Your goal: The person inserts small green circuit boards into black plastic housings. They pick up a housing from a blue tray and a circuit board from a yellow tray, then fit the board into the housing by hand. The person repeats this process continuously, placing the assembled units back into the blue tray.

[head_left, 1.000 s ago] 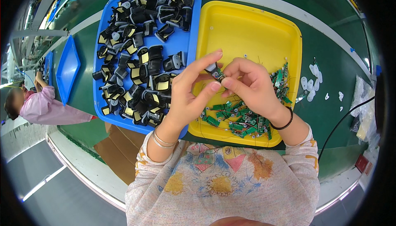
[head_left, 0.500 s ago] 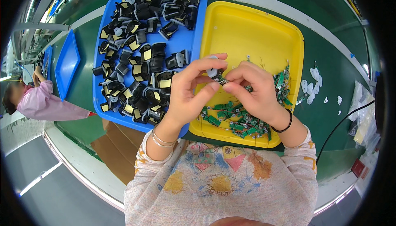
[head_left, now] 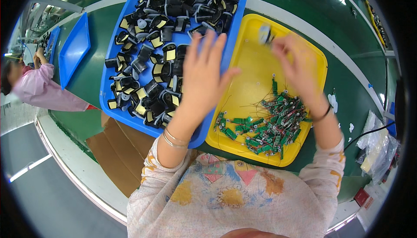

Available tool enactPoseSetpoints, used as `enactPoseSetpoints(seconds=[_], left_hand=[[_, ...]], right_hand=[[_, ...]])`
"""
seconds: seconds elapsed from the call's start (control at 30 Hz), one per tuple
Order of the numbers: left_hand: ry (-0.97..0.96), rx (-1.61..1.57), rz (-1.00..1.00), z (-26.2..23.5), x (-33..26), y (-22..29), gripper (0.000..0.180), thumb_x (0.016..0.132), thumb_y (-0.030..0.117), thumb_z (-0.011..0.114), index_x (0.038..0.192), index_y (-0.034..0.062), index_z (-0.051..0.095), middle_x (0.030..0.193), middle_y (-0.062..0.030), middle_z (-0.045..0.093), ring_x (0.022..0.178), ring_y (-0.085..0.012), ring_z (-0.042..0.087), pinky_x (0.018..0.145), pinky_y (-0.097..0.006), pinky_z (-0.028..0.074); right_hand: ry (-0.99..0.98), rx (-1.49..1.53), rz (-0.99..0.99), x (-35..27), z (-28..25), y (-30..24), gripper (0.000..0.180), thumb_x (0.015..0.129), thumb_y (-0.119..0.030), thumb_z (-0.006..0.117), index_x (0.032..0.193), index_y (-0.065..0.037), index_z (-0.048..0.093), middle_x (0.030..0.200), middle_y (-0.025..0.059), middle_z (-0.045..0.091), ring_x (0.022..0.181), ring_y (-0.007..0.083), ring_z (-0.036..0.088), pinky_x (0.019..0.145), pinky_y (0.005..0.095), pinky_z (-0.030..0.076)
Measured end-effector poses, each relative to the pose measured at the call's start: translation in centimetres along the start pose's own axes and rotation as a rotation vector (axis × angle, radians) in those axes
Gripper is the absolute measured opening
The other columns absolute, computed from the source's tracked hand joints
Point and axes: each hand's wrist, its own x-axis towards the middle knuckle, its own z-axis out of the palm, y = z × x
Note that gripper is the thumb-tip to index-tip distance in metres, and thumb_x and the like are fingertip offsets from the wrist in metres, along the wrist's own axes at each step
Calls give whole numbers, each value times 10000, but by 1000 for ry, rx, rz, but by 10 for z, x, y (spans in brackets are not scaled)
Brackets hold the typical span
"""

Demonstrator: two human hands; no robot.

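Note:
Over the right side of the blue tray [head_left: 238, 42], my left hand [head_left: 204, 73] is open, fingers spread, with nothing in it. The tray holds many black curved housings [head_left: 152, 89] with pale yellow patches and grey-white discs. My right hand [head_left: 299, 66] is above the far right of the yellow tray [head_left: 249, 60], blurred by motion. Right at its fingertips is a small black-and-white part [head_left: 265, 34], also smeared; whether the fingers grip it I cannot tell. Green circuit boards [head_left: 273, 125] with thin wires lie heaped in the near part of the yellow tray.
White disc-like pieces [head_left: 333, 103] lie on the green table right of the yellow tray. Farther right are clear plastic bags [head_left: 373, 151] and a black cable [head_left: 362, 134]. An empty-looking blue tray [head_left: 74, 53] and a person in pink [head_left: 47, 86] are at the left. Brown cardboard [head_left: 117, 155] sits below the trays.
My hands were together over the yellow tray, working on a small part. They have separated: the left is now open over the blue tray, the right moved far and right, with the part beside its fingertips.

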Motion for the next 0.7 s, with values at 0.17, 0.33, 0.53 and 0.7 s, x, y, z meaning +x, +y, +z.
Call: enactPoseSetpoints(seconds=[0.17,0.33,0.53,0.7], left_hand=[[-6,264,-123,6,11,-34,327,723,281,652,931,35,594,1242,-134,431,1208,-388,289,942,-552,275],[28,180,-76,17,14,-42,274,711,229,652,899,33,616,1102,-77,508,1145,-323,375,915,-480,328],[162,-10,-154,-3,14,-27,259,667,71,689,907,62,594,900,-81,561,802,-247,560,698,-314,465],[130,-228,-255,-8,5,-9,357,672,31,658,1006,57,534,906,-78,541,750,-241,564,647,-306,474]], right_hand=[[-49,-519,-36,65,-14,111,88,773,-102,578,858,-79,571,796,61,570,748,239,557,629,311,449],[-242,-545,184,70,-2,191,102,794,-148,587,874,-85,584,854,64,609,821,244,587,704,318,471],[123,-261,-98,49,-13,116,133,770,-120,579,889,-59,583,841,86,593,789,240,576,683,329,456],[-379,-222,145,-28,-13,26,167,692,-165,650,772,-41,572,773,90,575,705,244,560,611,343,446]])
